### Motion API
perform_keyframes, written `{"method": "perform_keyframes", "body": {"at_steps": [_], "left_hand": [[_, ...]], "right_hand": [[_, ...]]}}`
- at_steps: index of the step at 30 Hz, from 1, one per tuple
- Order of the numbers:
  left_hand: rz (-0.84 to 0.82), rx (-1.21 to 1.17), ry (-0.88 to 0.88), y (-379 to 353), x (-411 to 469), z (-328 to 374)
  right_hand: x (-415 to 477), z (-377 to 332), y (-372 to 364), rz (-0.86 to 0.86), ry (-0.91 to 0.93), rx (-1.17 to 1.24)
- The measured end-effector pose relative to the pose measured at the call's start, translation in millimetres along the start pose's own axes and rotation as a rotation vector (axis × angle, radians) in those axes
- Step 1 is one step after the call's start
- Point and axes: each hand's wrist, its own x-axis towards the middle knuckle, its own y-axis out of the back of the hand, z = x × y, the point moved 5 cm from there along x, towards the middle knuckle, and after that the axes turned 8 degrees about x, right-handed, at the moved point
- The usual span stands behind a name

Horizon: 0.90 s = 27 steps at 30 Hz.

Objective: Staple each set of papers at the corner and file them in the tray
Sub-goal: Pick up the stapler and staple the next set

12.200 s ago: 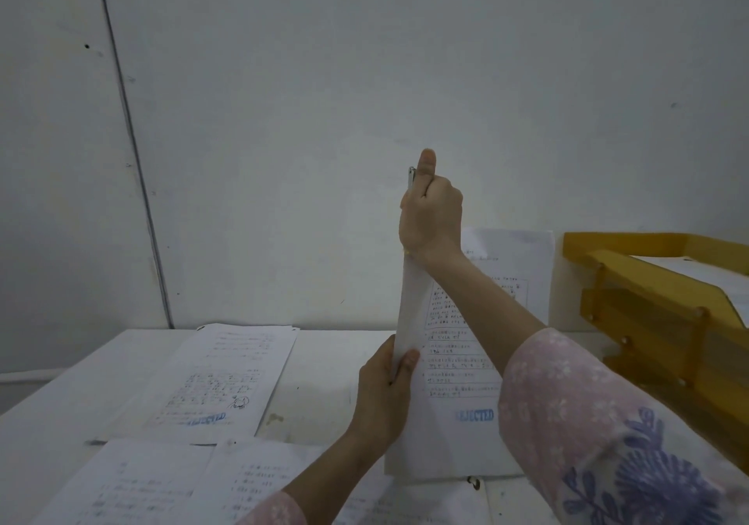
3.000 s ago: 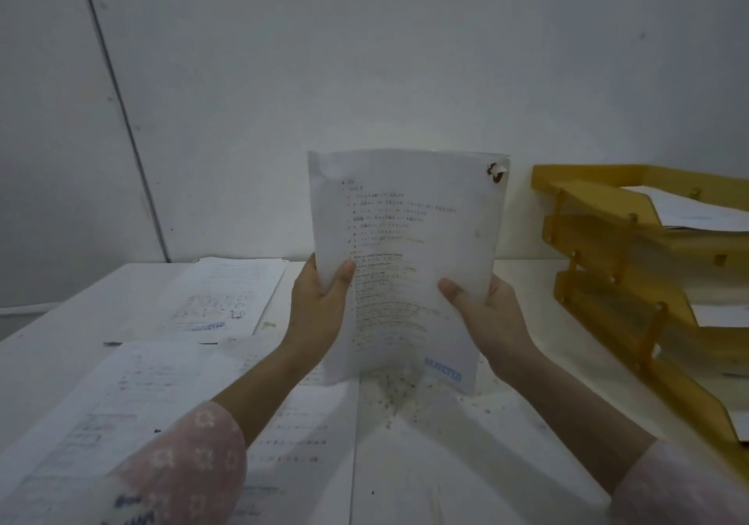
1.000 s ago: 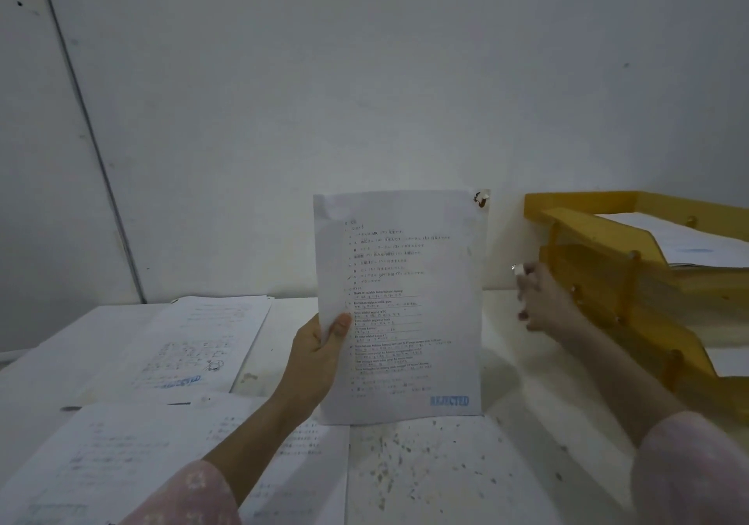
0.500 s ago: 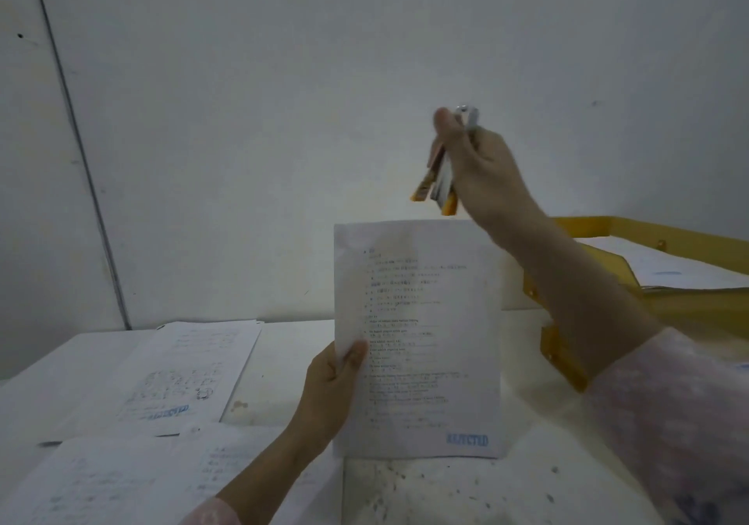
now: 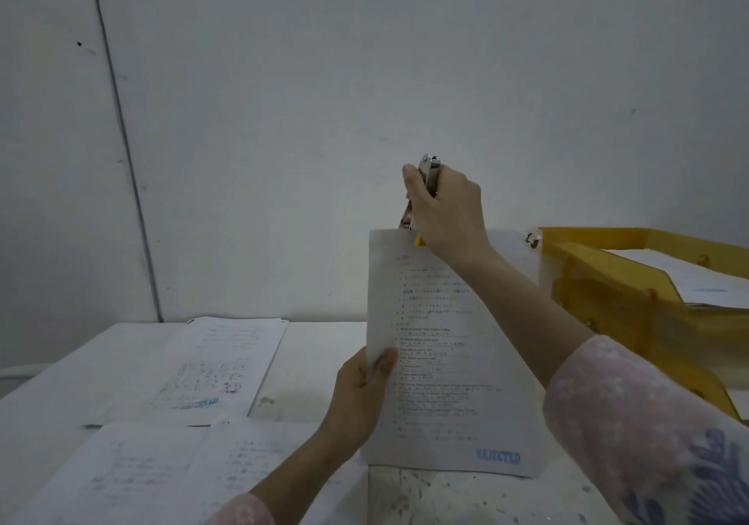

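The left hand grips the paper set upright, long axis vertical, above the worktop. The right hand clasps the stapler nose-down at its top-left corner. The yellow tray holds sheets.

A white table stands against a plain grey wall.

Yellow tray, pink floral sleeve, white papers.
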Motion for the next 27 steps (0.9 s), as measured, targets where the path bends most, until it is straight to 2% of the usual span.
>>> {"method": "perform_keyframes", "body": {"at_steps": [5,11,27], "left_hand": [[0.007,0.026,0.012,-2,3,-1],[0.026,0.057,0.006,-4,1,0],[0.044,0.034,-0.001,-8,-1,0]], "right_hand": [[-5,-3,-10,-0.075,0.048,-0.034],[-9,-9,-22,-0.129,-0.02,0.034],[-18,-5,-32,0.019,0.002,0.002]]}}
